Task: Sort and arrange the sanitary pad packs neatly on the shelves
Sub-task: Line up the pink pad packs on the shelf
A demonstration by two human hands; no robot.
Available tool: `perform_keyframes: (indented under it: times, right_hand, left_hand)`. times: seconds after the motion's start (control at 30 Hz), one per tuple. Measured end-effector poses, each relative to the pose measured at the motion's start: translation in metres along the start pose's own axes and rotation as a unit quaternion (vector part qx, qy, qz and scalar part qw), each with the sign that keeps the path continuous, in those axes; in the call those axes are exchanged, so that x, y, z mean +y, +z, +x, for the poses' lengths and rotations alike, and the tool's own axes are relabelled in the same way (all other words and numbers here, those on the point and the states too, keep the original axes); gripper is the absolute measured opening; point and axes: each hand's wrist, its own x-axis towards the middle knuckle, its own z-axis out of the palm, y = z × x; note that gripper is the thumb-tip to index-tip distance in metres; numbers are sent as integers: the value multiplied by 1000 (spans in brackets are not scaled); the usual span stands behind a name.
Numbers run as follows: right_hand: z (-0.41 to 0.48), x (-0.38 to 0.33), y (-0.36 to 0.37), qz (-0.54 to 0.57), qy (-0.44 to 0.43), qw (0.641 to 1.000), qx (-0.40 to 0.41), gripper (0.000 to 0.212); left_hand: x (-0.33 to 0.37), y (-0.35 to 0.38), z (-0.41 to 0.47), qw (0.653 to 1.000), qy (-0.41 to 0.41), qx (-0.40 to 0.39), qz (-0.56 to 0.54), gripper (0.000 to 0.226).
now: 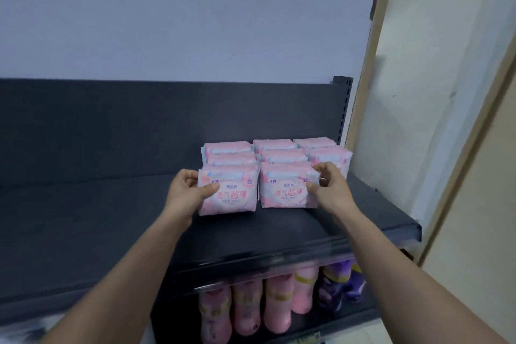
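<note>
Pinching from either side, the thumbs press on the printed fronts of two pink packs while the curled fingers (321,168) wrap round the outer edges and backs. The left hand (184,190) grips the left front pack (233,193) by its left edge; the right hand (329,187) grips the right front pack (284,188) by its right edge. Both packs stand upright, side by side and nearly touching, on the right part of the dark grey top shelf (111,218). Directly behind them stand the other pink packs (279,149), in rows reaching back to the shelf's rear panel. Both bare forearms reach up from the bottom of the view. On the lower shelf (329,324) sits a row of pink packs (276,304), with purple packs (335,285) to their right.
</note>
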Motion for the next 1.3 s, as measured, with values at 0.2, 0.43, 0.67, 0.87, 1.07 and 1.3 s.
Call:
perform_keyframes:
  times: [0.2,0.43,0.67,0.87,1.07,1.3]
  right_hand:
    - [16,12,-2,-16,-16,999,-50,45]
    - [24,15,4,-102,-76,990,-52,54]
    - [17,17,17,-240,-218,946,26,64]
    - [-2,-8,35,-249,-351,902,18,59]
    - [-34,-47,73,-231,-427,870,-85,52]
    - [-93,-94,141,-251,-486,809,-213,58]
  left_hand:
    - [-10,13,-2,997,29,48,58,35]
    - [-10,16,-6,981,45,84,170,34]
    - [4,18,-20,936,64,55,341,45]
    - [12,10,-41,882,74,55,462,62]
    - [27,-35,-71,789,73,94,603,60]
    - [45,-129,-120,679,20,161,716,60]
